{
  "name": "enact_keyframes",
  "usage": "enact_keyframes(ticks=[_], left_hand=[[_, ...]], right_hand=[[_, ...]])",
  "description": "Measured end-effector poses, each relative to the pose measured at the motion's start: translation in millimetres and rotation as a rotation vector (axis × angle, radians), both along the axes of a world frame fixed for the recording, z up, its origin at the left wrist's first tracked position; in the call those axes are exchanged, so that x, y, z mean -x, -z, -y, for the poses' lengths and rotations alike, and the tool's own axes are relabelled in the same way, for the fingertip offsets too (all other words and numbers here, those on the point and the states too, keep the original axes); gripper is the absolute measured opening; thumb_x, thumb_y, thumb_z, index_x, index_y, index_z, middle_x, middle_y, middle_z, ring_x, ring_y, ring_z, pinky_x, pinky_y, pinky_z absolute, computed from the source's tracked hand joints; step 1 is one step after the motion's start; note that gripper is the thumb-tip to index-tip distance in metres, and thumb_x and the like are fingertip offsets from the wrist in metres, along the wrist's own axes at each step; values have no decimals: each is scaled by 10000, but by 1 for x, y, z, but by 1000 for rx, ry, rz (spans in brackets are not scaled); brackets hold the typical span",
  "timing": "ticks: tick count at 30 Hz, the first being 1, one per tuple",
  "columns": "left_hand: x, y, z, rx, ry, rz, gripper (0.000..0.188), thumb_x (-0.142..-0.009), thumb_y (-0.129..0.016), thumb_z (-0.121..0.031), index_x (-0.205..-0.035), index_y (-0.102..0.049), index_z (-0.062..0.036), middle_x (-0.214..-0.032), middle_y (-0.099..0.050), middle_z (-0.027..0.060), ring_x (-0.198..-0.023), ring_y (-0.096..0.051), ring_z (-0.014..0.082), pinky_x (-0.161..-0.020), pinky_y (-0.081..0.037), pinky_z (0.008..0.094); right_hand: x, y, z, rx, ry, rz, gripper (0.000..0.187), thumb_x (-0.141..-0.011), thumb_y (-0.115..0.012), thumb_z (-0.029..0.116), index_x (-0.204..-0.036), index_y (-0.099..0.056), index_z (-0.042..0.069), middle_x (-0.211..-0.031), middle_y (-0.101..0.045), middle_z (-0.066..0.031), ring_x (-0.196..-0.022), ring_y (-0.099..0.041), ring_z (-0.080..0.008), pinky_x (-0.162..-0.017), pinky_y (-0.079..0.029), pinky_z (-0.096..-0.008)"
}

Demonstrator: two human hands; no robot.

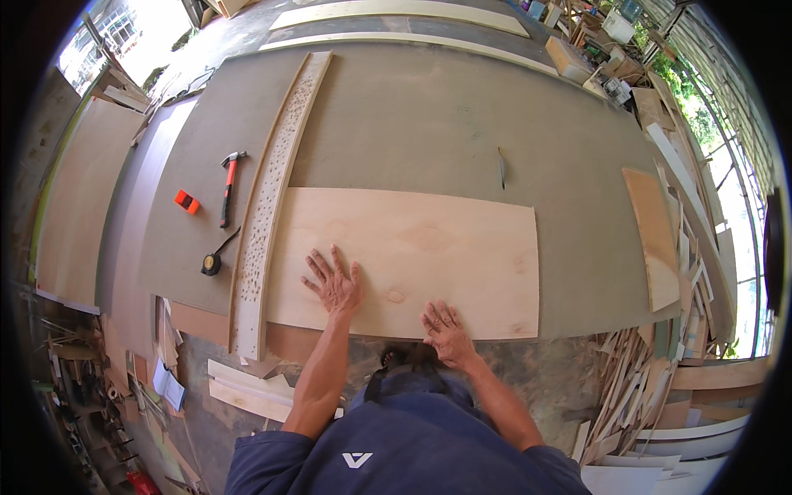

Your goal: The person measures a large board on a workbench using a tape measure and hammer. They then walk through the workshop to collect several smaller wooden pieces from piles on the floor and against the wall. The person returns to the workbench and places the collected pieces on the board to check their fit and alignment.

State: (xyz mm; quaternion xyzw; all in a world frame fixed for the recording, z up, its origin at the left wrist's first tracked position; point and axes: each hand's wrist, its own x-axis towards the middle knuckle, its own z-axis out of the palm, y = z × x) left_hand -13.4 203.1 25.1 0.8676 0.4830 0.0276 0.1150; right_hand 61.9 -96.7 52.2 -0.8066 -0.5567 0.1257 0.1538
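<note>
A pale rectangular plywood panel (462,264) lies flat on a large grey-brown worktable (396,124), its near edge by my body. Flat on the panel's left part rests my left hand (334,285), fingers spread and holding nothing. My right hand (446,332) lies on the near edge, right of the middle, with its fingers stretched over the wood. Along the panel's left end runs a long light wooden strip (276,165) with raised side edges and many small holes or spots; it seems to touch the panel.
Left of the strip lie a red-and-black claw hammer (229,190), a small orange tool (187,202) and a black tape measure (211,264). A thin dark curved piece (502,168) lies beyond the panel. A brown board (650,239) sits at the right edge, near stacked offcuts (627,404).
</note>
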Motion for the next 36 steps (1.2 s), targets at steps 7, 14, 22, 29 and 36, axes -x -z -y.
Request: enact_keyframes(ticks=[7, 14, 22, 29, 36], left_hand=[[-25, -8, -16, 11, -10, -28, 741, -1017, -327, -610, -1629, -169, -222, -1691, -18, 180, -1562, 52, 352, -1191, 60, 646], [-57, -9, -34, -15, -10, -47, 746, -1020, -326, -604, -1632, -154, -213, -1692, -10, 176, -1562, 49, 350, -1195, 52, 642], [-74, -14, -43, 35, -24, -67, 737, -1022, -321, -591, -1632, -158, -210, -1692, 0, 179, -1561, 58, 353, -1191, 52, 653], [-81, -11, -49, 19, -24, -71, 725, -1027, -319, -587, -1633, -148, -226, -1692, -1, 173, -1562, 55, 348, -1193, 55, 648], [-91, -8, -57, 15, -27, -52, 731, -1022, -314, -601, -1633, -148, -234, -1695, -9, 162, -1564, 54, 336, -1196, 62, 639]], right_hand=[[-23, 0, -17, -39, 8, -22, 630, -955, -603, 292, -1514, -428, 63, -1647, -270, -137, -1536, -192, -353, -1243, -166, -530], [-54, 2, -36, -72, 12, -13, 639, -941, -630, 272, -1507, -433, 53, -1632, -305, -139, -1529, -215, -349, -1237, -193, -538], [-72, -2, -46, -34, 9, -76, 651, -937, -636, 260, -1518, -420, 62, -1641, -286, -137, -1532, -208, -351, -1240, -184, -539], [-82, 3, -53, -31, -4, -100, 667, -943, -630, 270, -1534, -398, 67, -1648, -270, -136, -1537, -194, -349, -1244, -168, -536], [-95, 4, -60, -37, -10, -72, 675, -943, -630, 289, -1535, -398, 62, -1642, -283, -141, -1534, -209, -342, -1245, -172, -528]])
